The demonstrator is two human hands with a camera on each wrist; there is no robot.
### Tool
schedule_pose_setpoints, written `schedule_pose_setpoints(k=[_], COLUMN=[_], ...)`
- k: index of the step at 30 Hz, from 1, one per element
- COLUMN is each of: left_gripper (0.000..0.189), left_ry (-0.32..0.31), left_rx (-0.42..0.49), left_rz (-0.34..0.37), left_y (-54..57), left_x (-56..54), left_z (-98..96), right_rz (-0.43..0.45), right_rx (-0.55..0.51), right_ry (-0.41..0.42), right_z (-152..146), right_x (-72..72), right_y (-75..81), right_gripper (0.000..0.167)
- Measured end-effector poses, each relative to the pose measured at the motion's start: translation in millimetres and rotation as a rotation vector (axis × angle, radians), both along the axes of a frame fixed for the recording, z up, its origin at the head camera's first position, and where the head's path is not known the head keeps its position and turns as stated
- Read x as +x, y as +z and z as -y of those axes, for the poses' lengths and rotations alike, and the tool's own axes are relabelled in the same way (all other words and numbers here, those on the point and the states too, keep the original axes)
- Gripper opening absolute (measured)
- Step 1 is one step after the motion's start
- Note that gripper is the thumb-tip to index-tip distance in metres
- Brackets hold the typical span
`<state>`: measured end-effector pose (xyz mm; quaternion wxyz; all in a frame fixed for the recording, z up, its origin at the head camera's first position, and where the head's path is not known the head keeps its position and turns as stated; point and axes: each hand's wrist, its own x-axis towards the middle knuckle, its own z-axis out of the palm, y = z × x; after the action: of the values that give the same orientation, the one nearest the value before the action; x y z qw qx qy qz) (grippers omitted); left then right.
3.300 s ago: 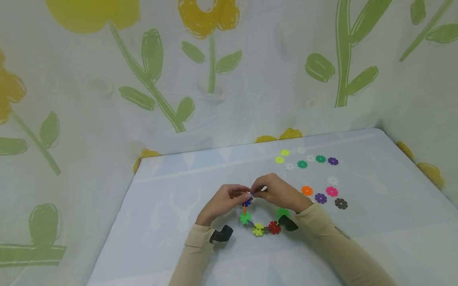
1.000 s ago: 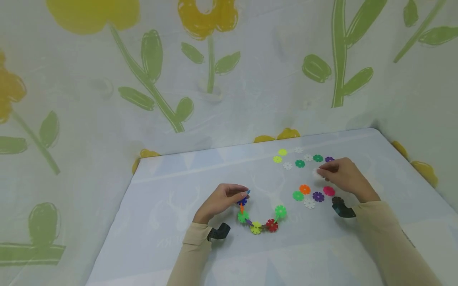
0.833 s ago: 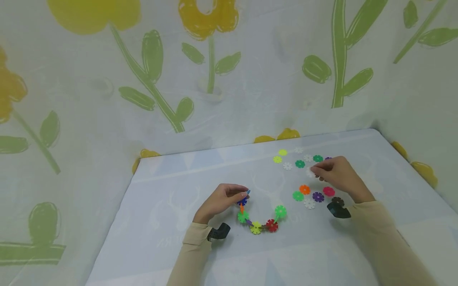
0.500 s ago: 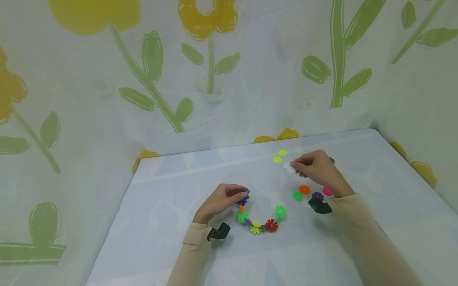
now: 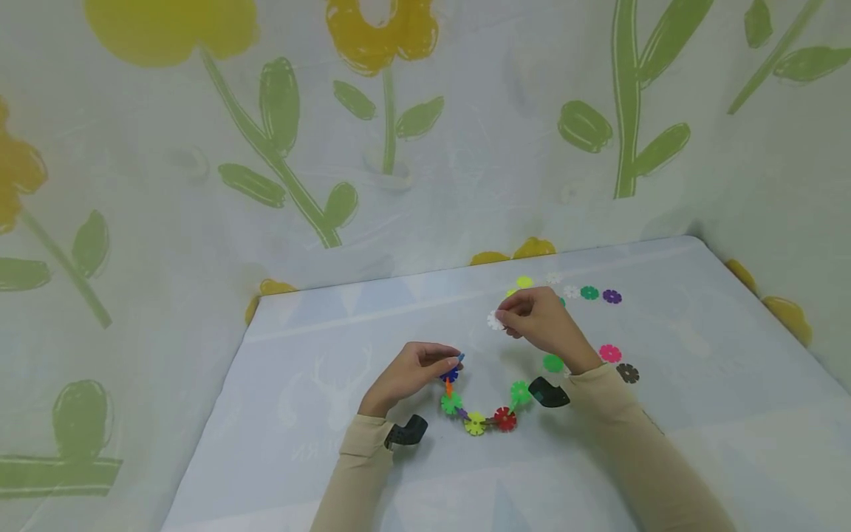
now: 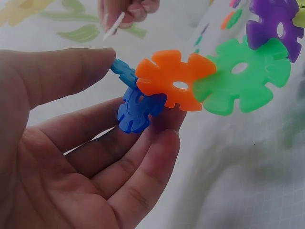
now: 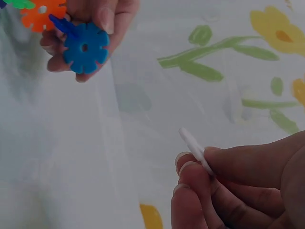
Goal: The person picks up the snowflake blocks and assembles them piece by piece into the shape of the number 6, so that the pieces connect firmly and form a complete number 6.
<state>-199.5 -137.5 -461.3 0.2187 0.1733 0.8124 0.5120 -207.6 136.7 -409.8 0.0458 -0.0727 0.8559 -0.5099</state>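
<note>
My left hand (image 5: 415, 373) pinches the end of a curved chain of slotted plastic snowflake discs. Its thumb meets a light blue disc (image 7: 86, 47); a dark blue disc (image 6: 136, 114) lies against the fingers. From there the chain runs through an orange disc (image 6: 167, 71), a green disc (image 6: 248, 90) and a purple disc (image 6: 269, 16). Farther along come a yellow disc (image 5: 475, 424), a red disc (image 5: 505, 420) and a bright green disc (image 5: 521, 392) at the other end. Between thumb and fingertips, my right hand (image 5: 541, 325) pinches a white snowflake disc (image 5: 493, 320), apart from the chain.
Loose discs lie on the white table (image 5: 319, 458) at the right: a purple disc (image 5: 612, 296), a teal disc (image 5: 589, 292), a pink disc (image 5: 610, 354), a dark brown disc (image 5: 628, 373) and others. A flower-printed curtain (image 5: 479, 185) hangs behind the table.
My right hand left the chain, took up a white disc from the right and has carried it left toward my left hand. The left hand and chain have stayed nearly still.
</note>
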Motion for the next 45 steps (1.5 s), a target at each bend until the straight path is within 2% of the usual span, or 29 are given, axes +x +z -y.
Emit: schedule_pose_setpoints(k=[4,17,26,35,45], left_gripper=[0.037,0.037,0.038,0.038,0.032], left_ry=[0.000,-0.003,-0.009,0.011,0.069], left_rx=[0.007,0.016,0.028,0.032,0.048], left_rz=[0.003,0.010,0.019,0.026,0.010], left_y=[-0.4,-2.0,-0.4,-0.1,-1.4], left_x=[-0.7,-1.0,-1.9,-1.1,0.0], left_z=[-0.1,0.9,0.0,-1.4,-7.9], right_rz=[-0.017,0.055,0.068,0.076,0.048], right_rx=[-0.006,-0.052,-0.043,-0.028,-0.014], right_ry=[0.014,0.083,0.127,0.179,0.145], right_z=[11,36,36,40,43], right_x=[2.7,5.0,5.9,5.0,7.5], right_y=[-9.0,-25.5,-24.8,-28.1,-26.6], right_gripper=[0.019,0.015,0.013,0.016,0.013])
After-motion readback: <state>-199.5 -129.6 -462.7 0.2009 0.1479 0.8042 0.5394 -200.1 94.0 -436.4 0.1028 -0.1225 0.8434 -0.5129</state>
